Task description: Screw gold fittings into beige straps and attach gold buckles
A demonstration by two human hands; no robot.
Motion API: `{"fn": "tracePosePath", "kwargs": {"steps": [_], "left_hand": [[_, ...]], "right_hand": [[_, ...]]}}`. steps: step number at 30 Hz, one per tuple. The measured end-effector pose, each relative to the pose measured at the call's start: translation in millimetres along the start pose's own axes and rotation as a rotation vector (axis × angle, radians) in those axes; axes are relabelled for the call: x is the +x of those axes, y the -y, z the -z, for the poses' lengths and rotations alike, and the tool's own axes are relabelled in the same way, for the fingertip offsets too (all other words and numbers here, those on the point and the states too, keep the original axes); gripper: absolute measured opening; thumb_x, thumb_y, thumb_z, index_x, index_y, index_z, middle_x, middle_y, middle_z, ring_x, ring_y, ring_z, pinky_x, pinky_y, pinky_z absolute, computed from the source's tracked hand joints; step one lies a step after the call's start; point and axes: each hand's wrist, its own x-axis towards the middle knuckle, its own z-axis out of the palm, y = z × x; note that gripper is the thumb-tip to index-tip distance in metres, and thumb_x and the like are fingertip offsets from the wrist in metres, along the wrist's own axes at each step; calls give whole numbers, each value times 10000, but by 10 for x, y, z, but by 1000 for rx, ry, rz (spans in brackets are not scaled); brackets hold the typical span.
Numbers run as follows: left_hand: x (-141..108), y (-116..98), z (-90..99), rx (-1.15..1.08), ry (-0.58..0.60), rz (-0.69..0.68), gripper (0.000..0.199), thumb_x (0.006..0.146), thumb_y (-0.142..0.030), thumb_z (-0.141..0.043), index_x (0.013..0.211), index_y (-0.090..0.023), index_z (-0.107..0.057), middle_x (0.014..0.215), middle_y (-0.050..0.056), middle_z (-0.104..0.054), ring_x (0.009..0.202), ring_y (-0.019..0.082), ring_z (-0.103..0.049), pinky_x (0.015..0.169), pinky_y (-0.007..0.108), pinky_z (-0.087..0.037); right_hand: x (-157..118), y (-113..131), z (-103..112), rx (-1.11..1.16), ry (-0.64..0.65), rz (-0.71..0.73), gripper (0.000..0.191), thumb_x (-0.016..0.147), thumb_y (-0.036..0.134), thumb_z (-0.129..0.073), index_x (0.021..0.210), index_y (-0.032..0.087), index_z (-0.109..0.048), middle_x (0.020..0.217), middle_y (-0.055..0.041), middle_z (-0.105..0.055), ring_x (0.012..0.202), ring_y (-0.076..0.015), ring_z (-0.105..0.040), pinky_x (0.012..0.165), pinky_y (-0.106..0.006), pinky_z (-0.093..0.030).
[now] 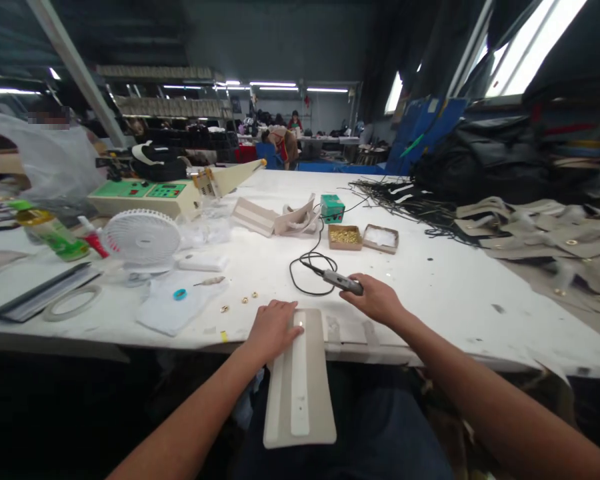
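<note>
A long beige panel (pixel 323 383) with a white strip (pixel 301 380) down its middle lies partly on the table's front edge and hangs over it toward my lap. My left hand (pixel 275 330) holds the panel near its far end, thumb on the strip. To the right, my right hand (pixel 375 298) is closed round a grey corded hand tool (pixel 344 282), which points left and away from me. The tool's black cord (pixel 291 273) loops on the table and runs toward a small green box (pixel 332 209). Several brass rings (pixel 245 301) lie left of the panel.
A cardboard box of small brass pieces (pixel 345 237) and its lid (pixel 381 238) stand beyond my right hand. White fan (pixel 141 237), tape roll (pixel 73 303), bottle (pixel 55 232) and green-topped machine (pixel 143 193) occupy the left. Beige straps (pixel 545 247) pile up right.
</note>
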Motion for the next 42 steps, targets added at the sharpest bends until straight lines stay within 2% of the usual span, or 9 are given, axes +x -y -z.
{"fn": "tracePosePath", "kwargs": {"steps": [5, 9, 15, 22, 26, 30, 34, 38, 42], "left_hand": [[145, 7, 126, -165, 102, 104, 576, 713, -312, -787, 1257, -133, -723, 1191, 154, -763, 1129, 373, -683, 957, 413, -496], [-58, -104, 200, -359, 224, 166, 300, 808, -396, -695, 945, -136, -756, 845, 59, -789, 788, 269, -737, 653, 292, -511], [-716, -303, 148, -1240, 43, 483, 480, 770, -418, -863, 1137, -152, -703, 1013, 90, -805, 856, 239, -756, 757, 298, -594], [-1313, -552, -502, -1617, -226, 789, 537, 747, -287, -894, 1232, -182, -686, 1180, 119, -785, 1021, 299, -773, 867, 400, -649], [-1468, -447, -759, -1325, -296, 776, 634, 643, -449, -928, 1155, -148, -706, 1137, 156, -783, 1098, 373, -744, 920, 480, -634], [-1572, -415, -757, -700, -520, 411, 759, 686, -383, -858, 1391, -217, -632, 1459, 153, -627, 1359, 394, -582, 1179, 589, -445], [-1569, -668, -755, -653, -268, 89, 1026, 610, -335, -906, 1553, -260, -507, 1598, 131, -518, 1473, 402, -474, 1244, 550, -374], [-1427, -718, -770, -1082, -231, 319, 612, 901, -571, -669, 1395, -211, -671, 1380, 126, -713, 1310, 349, -646, 1130, 468, -503], [-1404, -454, -904, -1440, -167, 585, 744, 770, -735, -760, 1200, -128, -778, 1026, 147, -822, 998, 359, -765, 912, 434, -595]], "right_hand": [[-59, -872, 10, -132, -20, -131, 320, 932, 365, -658, 1219, 244, -731, 1103, -98, -698, 899, -248, -669, 735, -313, -428], [-146, -1102, 3, -142, -81, -136, 386, 921, 342, -675, 1289, 232, -710, 1152, -120, -690, 1023, -283, -652, 868, -361, -471], [-966, -675, -205, 300, -278, -43, 441, 961, 482, -619, 1279, 187, -696, 1196, -139, -714, 1096, -300, -662, 985, -427, -521], [-1983, 29, -585, 1258, 75, -378, 612, 887, 646, -691, 1274, 172, -726, 1203, -120, -771, 1146, -358, -698, 972, -438, -561], [-1894, 44, -375, 1273, 75, -417, 603, 864, 631, -733, 1201, 132, -755, 1031, -108, -797, 950, -334, -727, 801, -378, -572], [-1710, 212, -95, 1125, 220, -260, 538, 914, 577, -686, 1190, 121, -766, 955, -90, -792, 842, -287, -715, 703, -321, -549], [-1545, 666, 13, 995, 349, -48, 446, 965, 453, -630, 1293, 172, -744, 1084, -63, -788, 934, -267, -721, 774, -303, -557], [-1220, 1017, 0, 807, 464, 78, 416, 938, 451, -683, 1276, 221, -762, 1007, -24, -794, 881, -227, -712, 762, -284, -531], [-558, 1255, -287, 657, 310, 136, 325, 924, 490, -694, 1062, 224, -820, 841, -19, -777, 774, -207, -704, 727, -302, -521]]}}
